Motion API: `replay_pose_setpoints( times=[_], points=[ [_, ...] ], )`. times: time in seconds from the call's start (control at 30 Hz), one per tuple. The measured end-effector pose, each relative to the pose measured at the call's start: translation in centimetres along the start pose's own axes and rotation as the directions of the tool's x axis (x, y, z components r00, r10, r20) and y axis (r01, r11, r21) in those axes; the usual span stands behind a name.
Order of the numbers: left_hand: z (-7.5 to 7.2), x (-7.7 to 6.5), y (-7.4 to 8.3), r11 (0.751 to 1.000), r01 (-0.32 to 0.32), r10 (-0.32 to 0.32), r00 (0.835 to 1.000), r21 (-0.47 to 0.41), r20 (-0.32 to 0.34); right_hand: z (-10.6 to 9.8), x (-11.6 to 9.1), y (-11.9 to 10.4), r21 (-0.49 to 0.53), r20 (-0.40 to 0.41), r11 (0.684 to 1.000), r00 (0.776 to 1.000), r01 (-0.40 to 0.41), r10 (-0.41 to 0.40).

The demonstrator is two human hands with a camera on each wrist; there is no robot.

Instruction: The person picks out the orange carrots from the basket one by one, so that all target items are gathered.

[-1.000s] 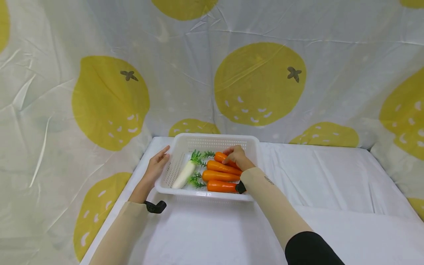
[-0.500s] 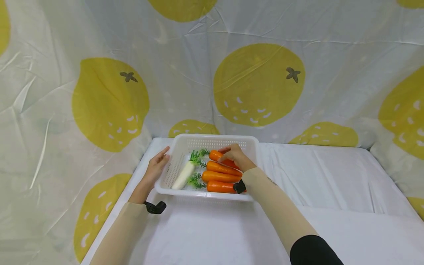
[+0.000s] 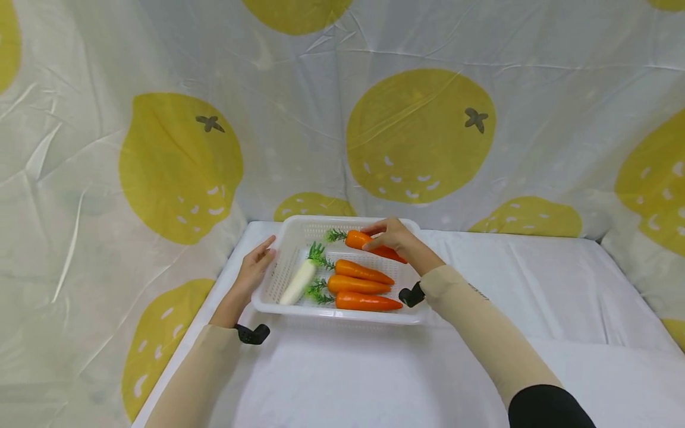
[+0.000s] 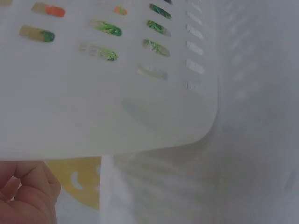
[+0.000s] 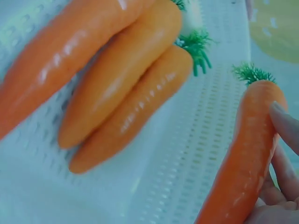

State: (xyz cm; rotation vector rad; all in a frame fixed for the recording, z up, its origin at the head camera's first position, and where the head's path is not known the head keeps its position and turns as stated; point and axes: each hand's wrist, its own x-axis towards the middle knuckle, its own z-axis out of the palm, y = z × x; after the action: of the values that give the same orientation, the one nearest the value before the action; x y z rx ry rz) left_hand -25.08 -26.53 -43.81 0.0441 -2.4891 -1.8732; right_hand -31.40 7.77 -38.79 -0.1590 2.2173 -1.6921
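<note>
Thumb and fingers of my right hand (image 3: 400, 241) grip an orange carrot (image 3: 355, 239) with a feathery green top. In the right wrist view this carrot (image 5: 243, 154) is held apart from the others, toward the white basket's (image 3: 342, 315) back wall. Below it in the head view lie 3 more carrots (image 3: 360, 285) side by side in the basket. A white radish (image 3: 299, 282) with green leaves leans along the left side. My left hand (image 3: 255, 266) rests against the basket's left side, fingers fairly straight. Through the basket's holes, the left wrist view shows bits of green leaves (image 4: 106, 28).
The basket stands on a table covered in white cloth (image 3: 342, 374). Behind and to the left hangs a pale sheet (image 3: 299, 131) printed with yellow lemons. Each wrist wears a small black camera (image 3: 412, 294).
My right hand has lifted the back carrot off the row and moved it up and slightly right, toward the back rim. The left hand has stayed at the basket's side.
</note>
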Motion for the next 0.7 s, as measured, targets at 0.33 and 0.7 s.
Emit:
replay_pose_setpoints(
  times=[0.33, 0.7],
  points=[
    [0.0, 0.3, -0.8, 1.000, -0.028, 0.028, 1.000, 0.010, -0.009, -5.9, -3.7, -1.3, -0.160, 0.101, 0.980, 0.990, 0.118, -0.103],
    [0.0, 0.1, -0.7, 1.000, -0.014, 0.014, 1.000, 0.021, 0.005, -13.0, -6.8, 1.2, -0.256, 0.085, 0.950, 0.983, 0.179, -0.163]
  ],
)
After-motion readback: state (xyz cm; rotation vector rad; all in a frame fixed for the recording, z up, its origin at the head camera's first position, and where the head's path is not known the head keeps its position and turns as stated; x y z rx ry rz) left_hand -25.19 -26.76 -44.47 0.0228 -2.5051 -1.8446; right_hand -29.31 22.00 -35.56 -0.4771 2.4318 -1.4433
